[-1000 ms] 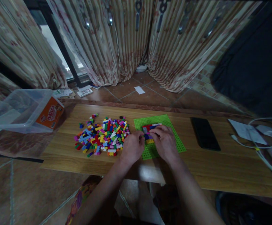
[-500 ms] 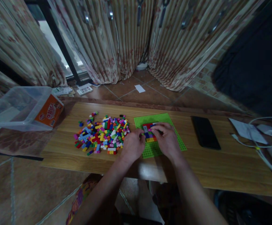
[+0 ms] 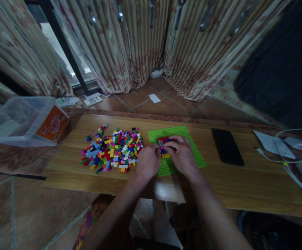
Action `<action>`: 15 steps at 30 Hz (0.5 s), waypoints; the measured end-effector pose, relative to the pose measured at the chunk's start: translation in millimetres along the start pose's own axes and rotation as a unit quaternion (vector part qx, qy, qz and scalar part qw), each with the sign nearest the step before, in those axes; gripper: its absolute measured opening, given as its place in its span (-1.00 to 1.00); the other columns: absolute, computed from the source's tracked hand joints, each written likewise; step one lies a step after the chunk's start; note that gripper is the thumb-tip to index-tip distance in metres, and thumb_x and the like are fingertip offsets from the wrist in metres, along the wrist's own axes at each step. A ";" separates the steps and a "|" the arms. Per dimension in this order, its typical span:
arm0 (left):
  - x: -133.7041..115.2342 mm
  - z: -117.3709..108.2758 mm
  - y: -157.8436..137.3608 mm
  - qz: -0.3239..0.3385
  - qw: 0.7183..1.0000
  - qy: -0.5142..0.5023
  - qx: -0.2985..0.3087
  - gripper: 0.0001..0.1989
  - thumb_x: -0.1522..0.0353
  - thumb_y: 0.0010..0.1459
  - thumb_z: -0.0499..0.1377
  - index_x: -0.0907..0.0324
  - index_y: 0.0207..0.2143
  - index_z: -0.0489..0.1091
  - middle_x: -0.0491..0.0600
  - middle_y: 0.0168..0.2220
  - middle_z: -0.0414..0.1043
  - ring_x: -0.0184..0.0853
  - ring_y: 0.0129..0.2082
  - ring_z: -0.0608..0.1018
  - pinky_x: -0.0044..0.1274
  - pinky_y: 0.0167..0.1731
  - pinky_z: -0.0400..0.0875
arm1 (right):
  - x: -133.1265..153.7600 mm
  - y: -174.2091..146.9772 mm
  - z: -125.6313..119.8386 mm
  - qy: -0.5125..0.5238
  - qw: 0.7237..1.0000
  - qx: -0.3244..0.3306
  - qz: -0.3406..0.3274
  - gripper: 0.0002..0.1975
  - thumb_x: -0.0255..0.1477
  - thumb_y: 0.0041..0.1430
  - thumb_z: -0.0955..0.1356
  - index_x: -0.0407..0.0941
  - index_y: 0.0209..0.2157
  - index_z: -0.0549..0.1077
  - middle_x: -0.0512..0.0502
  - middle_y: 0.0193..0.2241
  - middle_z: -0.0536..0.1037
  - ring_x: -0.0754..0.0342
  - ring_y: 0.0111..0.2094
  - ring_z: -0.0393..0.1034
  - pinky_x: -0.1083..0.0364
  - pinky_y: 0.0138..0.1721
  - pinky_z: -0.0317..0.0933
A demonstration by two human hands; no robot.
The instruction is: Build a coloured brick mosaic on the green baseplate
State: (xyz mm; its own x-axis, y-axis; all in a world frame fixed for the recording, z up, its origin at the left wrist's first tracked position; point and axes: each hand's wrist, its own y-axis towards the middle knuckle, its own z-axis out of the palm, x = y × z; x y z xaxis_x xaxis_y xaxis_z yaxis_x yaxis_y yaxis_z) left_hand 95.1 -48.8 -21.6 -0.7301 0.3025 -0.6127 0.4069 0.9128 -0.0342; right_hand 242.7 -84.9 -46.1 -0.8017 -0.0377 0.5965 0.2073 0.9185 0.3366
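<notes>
A bright green studded baseplate lies on the wooden table, bearing a small patch of toy bricks in red, grey, blue, purple and yellow. From the left, my left hand reaches over the plate's edge with fingers curled and their tips at the patch; what they pinch, if anything, is too small to tell. My right hand rests over the patch's right side, thumb and fingers closed together on a small purple brick among the others. It covers part of the patch.
Loose mixed-colour bricks are heaped left of the plate. A clear plastic box with an orange label stands beyond the table's left end. On the right lie a black phone, a white paper and white cables.
My right hand's fingertips have moved slightly left and down, closer to my left fingertips over the brick patch. The left hand stays nearly in place. The whole view has shifted slightly.
</notes>
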 end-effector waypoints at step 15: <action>-2.1 3.5 -0.1 -0.005 0.999 0.047 -0.012 -0.72 0.39 0.29 0.02 0.18 -0.26 0.55 0.10 -0.30 0.61 -0.21 -0.30 0.62 -0.49 -0.26 0.39 | -8.8 6.2 -5.6 0.061 0.992 -0.076 0.076 -0.78 -0.27 0.21 0.33 -0.06 -0.34 0.58 -0.19 -0.19 0.52 -0.10 -0.06 0.39 -0.16 0.07 0.21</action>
State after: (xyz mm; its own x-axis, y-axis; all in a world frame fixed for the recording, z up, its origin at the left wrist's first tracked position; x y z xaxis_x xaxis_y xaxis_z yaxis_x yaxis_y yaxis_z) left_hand 98.6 -50.5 -23.0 -0.7834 0.3161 -0.5351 0.3859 0.9223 -0.0202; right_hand 254.2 -81.0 -45.2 -0.6829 0.0421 0.7293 0.4106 0.8478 0.3356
